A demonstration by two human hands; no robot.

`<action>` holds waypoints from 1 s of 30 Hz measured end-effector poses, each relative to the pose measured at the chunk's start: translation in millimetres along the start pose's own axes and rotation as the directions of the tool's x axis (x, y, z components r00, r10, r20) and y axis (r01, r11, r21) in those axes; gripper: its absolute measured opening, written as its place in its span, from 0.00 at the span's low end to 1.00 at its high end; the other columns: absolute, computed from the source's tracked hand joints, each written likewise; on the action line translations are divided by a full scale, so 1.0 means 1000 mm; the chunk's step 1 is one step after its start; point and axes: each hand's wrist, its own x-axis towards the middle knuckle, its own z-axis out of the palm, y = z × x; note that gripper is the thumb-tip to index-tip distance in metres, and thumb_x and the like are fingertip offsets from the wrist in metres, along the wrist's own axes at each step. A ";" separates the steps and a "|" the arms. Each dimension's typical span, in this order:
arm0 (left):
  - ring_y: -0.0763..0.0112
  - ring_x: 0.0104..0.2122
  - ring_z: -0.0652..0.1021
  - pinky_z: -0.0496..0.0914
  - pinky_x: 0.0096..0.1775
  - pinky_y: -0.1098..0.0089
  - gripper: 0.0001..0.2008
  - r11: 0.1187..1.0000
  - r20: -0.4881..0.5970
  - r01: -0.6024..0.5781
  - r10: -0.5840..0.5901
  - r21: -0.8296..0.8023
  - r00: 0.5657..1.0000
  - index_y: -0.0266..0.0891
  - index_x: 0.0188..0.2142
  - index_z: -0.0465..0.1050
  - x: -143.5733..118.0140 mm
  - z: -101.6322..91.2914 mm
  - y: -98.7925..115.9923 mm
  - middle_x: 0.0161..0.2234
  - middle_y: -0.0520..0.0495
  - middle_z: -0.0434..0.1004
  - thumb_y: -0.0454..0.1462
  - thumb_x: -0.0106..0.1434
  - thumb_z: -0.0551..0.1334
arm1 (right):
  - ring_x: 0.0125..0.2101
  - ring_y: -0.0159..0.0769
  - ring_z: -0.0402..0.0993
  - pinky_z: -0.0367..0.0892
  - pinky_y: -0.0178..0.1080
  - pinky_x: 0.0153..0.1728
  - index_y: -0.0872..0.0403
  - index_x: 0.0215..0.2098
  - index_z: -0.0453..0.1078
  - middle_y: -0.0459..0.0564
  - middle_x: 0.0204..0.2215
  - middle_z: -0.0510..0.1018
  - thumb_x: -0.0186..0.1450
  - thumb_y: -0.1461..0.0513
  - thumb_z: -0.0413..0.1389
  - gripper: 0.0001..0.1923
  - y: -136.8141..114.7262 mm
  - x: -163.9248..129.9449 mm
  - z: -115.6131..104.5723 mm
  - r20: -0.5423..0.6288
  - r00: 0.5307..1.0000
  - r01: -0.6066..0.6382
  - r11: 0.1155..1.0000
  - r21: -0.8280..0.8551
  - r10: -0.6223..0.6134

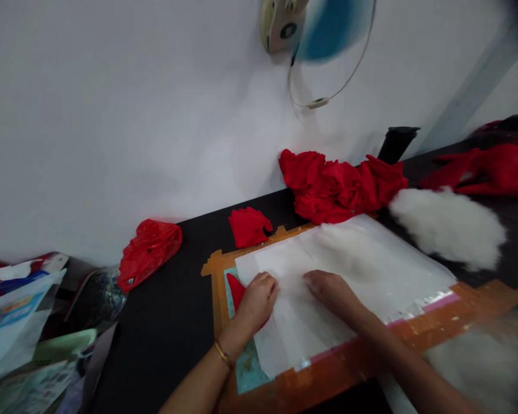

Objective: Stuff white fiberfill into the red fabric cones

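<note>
My left hand, with a gold-coloured bangle on its wrist, is closed around a small red fabric piece. One pointed end of the fabric sticks out to the left of the fingers. A short distance away, my right hand has its fingers curled together low over the white sheet. What those fingers hold, if anything, I cannot make out. A thin heap of white stuffing lies on the sheet beyond my right hand. Orange-brown tape edges the sheet on the dark table.
Behind the sheet lie a large red fabric pile and a smaller red stack. White fluff sits at the right. A red plastic bag is at the left. A small fan, its blades blurred, hangs on the wall.
</note>
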 end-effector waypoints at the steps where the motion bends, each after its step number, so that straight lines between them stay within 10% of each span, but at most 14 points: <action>1: 0.63 0.38 0.72 0.68 0.44 0.62 0.10 1.000 0.001 0.015 -0.015 0.003 1.000 0.39 0.30 0.69 -0.004 -0.003 -0.003 0.33 0.45 0.72 0.31 0.66 0.52 | 0.41 0.43 0.78 0.69 0.41 0.43 0.55 0.45 0.74 0.56 0.42 0.81 0.64 0.69 0.47 0.17 0.005 -0.002 0.001 -0.022 1.000 0.001 1.000 0.013 -0.001; 4: 0.62 0.44 0.72 0.67 0.50 0.61 0.05 0.999 0.003 0.014 -0.014 -0.035 1.000 0.39 0.38 0.71 -0.010 -0.007 -0.006 0.39 0.44 0.73 0.32 0.64 0.56 | 0.42 0.42 0.77 0.69 0.43 0.44 0.52 0.53 0.70 0.54 0.43 0.79 0.63 0.68 0.47 0.22 0.007 -0.006 0.004 -0.047 0.996 0.081 0.993 0.088 -0.077; 9: 0.58 0.60 0.64 0.61 0.60 0.58 0.37 0.989 0.003 0.005 -0.004 -0.148 1.000 0.41 0.61 0.57 0.003 0.008 0.008 0.60 0.41 0.62 0.35 0.53 0.68 | 0.45 0.42 0.74 0.69 0.44 0.46 0.53 0.64 0.54 0.57 0.53 0.73 0.57 0.68 0.53 0.36 -0.006 -0.010 0.004 -0.064 0.994 0.107 0.942 0.317 -0.092; 16: 0.65 0.45 0.74 0.69 0.48 0.66 0.17 0.986 0.057 0.053 -0.044 -0.158 0.997 0.40 0.43 0.72 0.020 0.042 0.020 0.42 0.47 0.72 0.27 0.53 0.59 | 0.33 0.40 0.76 0.67 0.39 0.36 0.54 0.42 0.70 0.49 0.34 0.80 0.57 0.64 0.48 0.16 -0.001 -0.020 0.006 -0.049 0.988 -0.105 0.878 0.468 0.145; 22: 0.63 0.37 0.74 0.69 0.43 0.64 0.08 0.991 0.061 0.098 -0.093 -0.092 0.994 0.39 0.28 0.69 0.014 0.028 0.011 0.33 0.47 0.71 0.26 0.51 0.58 | 0.27 0.39 0.75 0.67 0.38 0.32 0.53 0.36 0.75 0.47 0.27 0.79 0.51 0.64 0.48 0.18 0.014 -0.018 0.007 -0.136 0.959 -0.163 0.874 0.458 0.250; 30: 0.60 0.56 0.68 0.65 0.56 0.58 0.30 0.976 -0.043 0.074 -0.084 -0.203 0.996 0.39 0.56 0.61 0.000 0.012 0.008 0.55 0.41 0.65 0.29 0.53 0.62 | 0.32 0.38 0.74 0.68 0.39 0.34 0.52 0.38 0.74 0.53 0.38 0.76 0.65 0.58 0.47 0.14 0.023 -0.018 -0.009 -0.276 0.954 -0.034 0.959 0.280 0.115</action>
